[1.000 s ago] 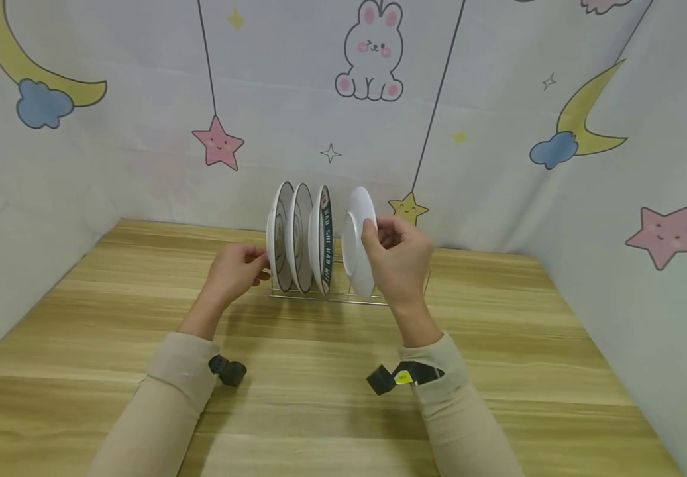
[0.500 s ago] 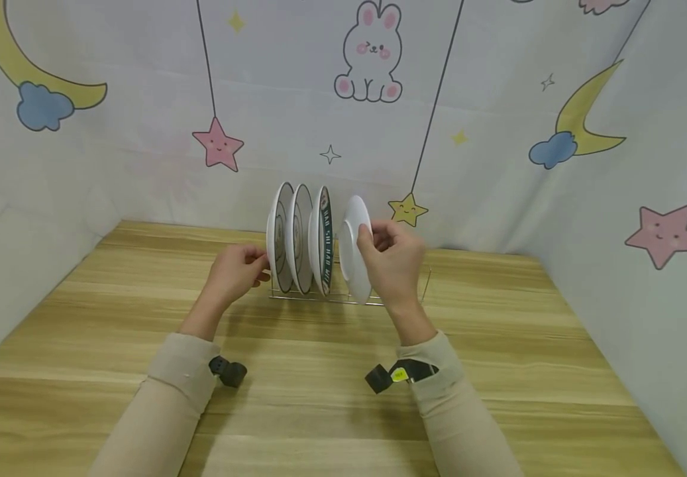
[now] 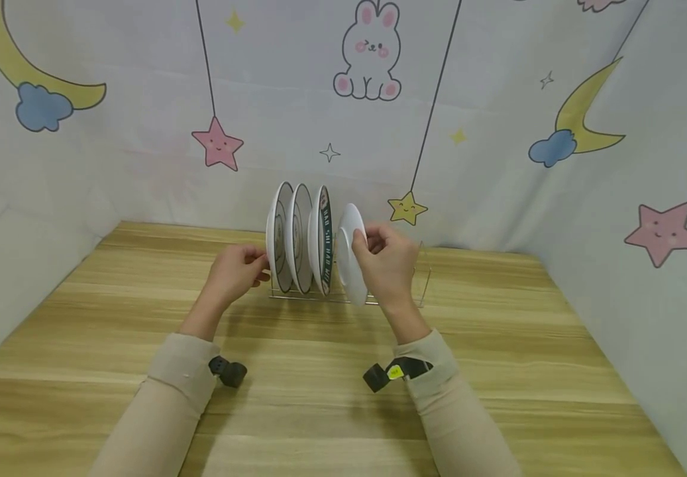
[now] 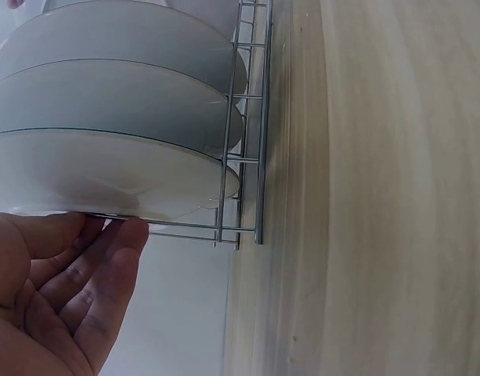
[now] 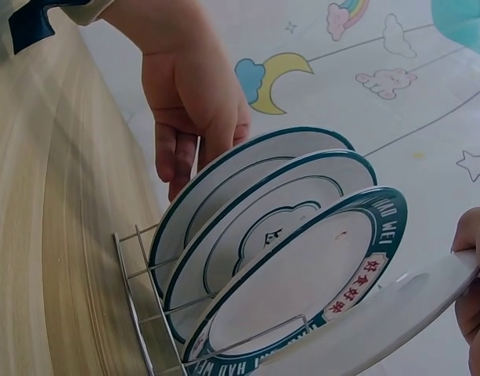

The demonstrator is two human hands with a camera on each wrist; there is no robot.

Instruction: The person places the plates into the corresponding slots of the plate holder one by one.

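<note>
A wire dish rack [image 4: 265, 125] stands on the table. My left hand [image 3: 234, 273] pinches a thin wire at the rack's left end, beside the leftmost plate [image 3: 280, 232]. A second plate [image 3: 301, 232] and a third plate [image 5: 294, 274], with a green lettered rim, stand upright in the rack. In my right hand [image 3: 388, 264], thumb and fingers grip the rim of a white plate [image 3: 350, 265]. This plate is on edge to the right of the third one, slightly tilted, its underside facing left. Whether its lower edge touches the rack is unclear.
The rack's right end [image 3: 428, 285] reaches past my right hand. Wood-patterned table [image 3: 295, 397] lies in front and to both sides. Close behind the rack hangs a white backdrop [image 3: 283, 126] with stars, moons and a rabbit.
My right hand has moved down and slightly left with the white plate, bringing it lower and nearer the third plate. My left hand stays at the rack's left end.
</note>
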